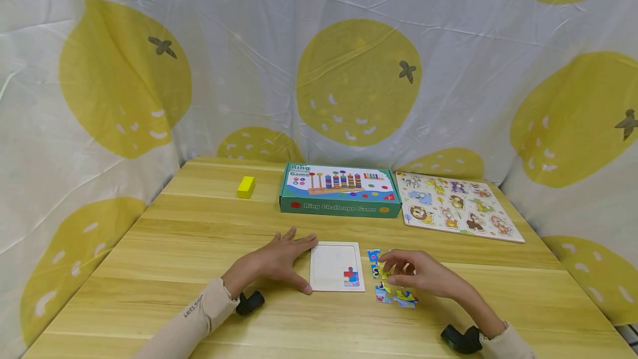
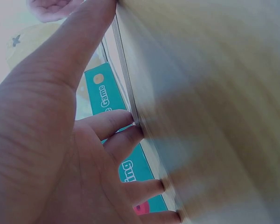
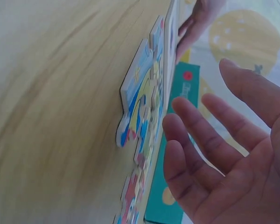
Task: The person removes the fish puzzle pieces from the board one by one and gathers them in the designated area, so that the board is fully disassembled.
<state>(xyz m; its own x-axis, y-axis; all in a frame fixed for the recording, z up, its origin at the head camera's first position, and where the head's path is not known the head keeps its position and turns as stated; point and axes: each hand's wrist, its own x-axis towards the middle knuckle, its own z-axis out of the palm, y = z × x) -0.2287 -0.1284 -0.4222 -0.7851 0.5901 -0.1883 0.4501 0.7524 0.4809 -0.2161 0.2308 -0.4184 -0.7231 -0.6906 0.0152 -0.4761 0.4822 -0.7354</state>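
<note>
A white puzzle tray (image 1: 331, 265) lies flat on the table, with one red-and-blue puzzle piece (image 1: 351, 277) in its near right corner. My left hand (image 1: 274, 262) is spread beside the tray, thumb and fingertips touching its left edge. Right of the tray lies a cluster of colourful puzzle pieces (image 1: 406, 298), blue and yellow, some hidden under my right hand (image 1: 418, 273). That hand hovers over them with loosely bent fingers. In the right wrist view its fingers (image 3: 210, 149) stand apart from the pieces (image 3: 140, 93), and nothing shows between them.
A green Ring Challenge Game box (image 1: 340, 193) stands at the back of the wooden table (image 1: 199, 237). To its right lies an animal puzzle board (image 1: 456, 206); to its left sits a yellow block (image 1: 246, 187). A fruit-patterned curtain (image 1: 239, 71) hangs behind and at both sides.
</note>
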